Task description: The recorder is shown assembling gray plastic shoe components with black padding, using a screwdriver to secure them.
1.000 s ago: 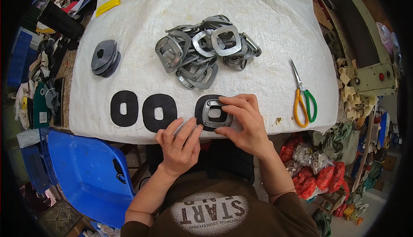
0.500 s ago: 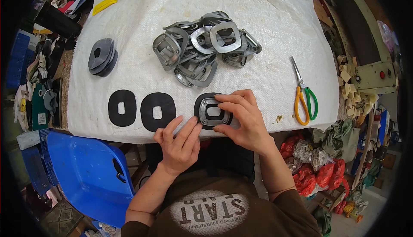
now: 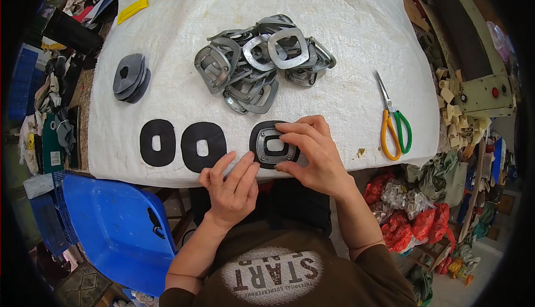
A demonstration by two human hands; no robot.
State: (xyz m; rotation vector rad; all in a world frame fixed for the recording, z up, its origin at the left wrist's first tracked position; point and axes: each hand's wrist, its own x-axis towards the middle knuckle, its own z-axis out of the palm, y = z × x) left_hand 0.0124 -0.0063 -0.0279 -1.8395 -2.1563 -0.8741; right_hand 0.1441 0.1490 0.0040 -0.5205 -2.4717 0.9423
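Note:
A grey metal frame [image 3: 262,150] with a rounded-square opening lies on top of a black ring-shaped pad [image 3: 258,130] near the table's front edge. My right hand [image 3: 316,154] grips the frame's right side, thumb below and fingers above. My left hand [image 3: 231,187] rests at the table edge with fingers partly stretched, the fingertips touching the frame's lower left. Left of it lie two more black pads, one close by [image 3: 188,150] and one farther left [image 3: 149,150]. Behind them is a heap of similar metal frames [image 3: 237,81].
A stack of grey pads [image 3: 132,77] sits at the left of the white-covered table [image 3: 345,23]. Scissors [image 3: 392,123] with orange and green handles lie at the right. A yellow strip [image 3: 132,10] is at the far left. A blue plastic tub [image 3: 106,212] stands below the left edge.
Both hands and the frame stay nearly as they were. The whole view has shifted slightly, with the things on the table appearing a little to the left.

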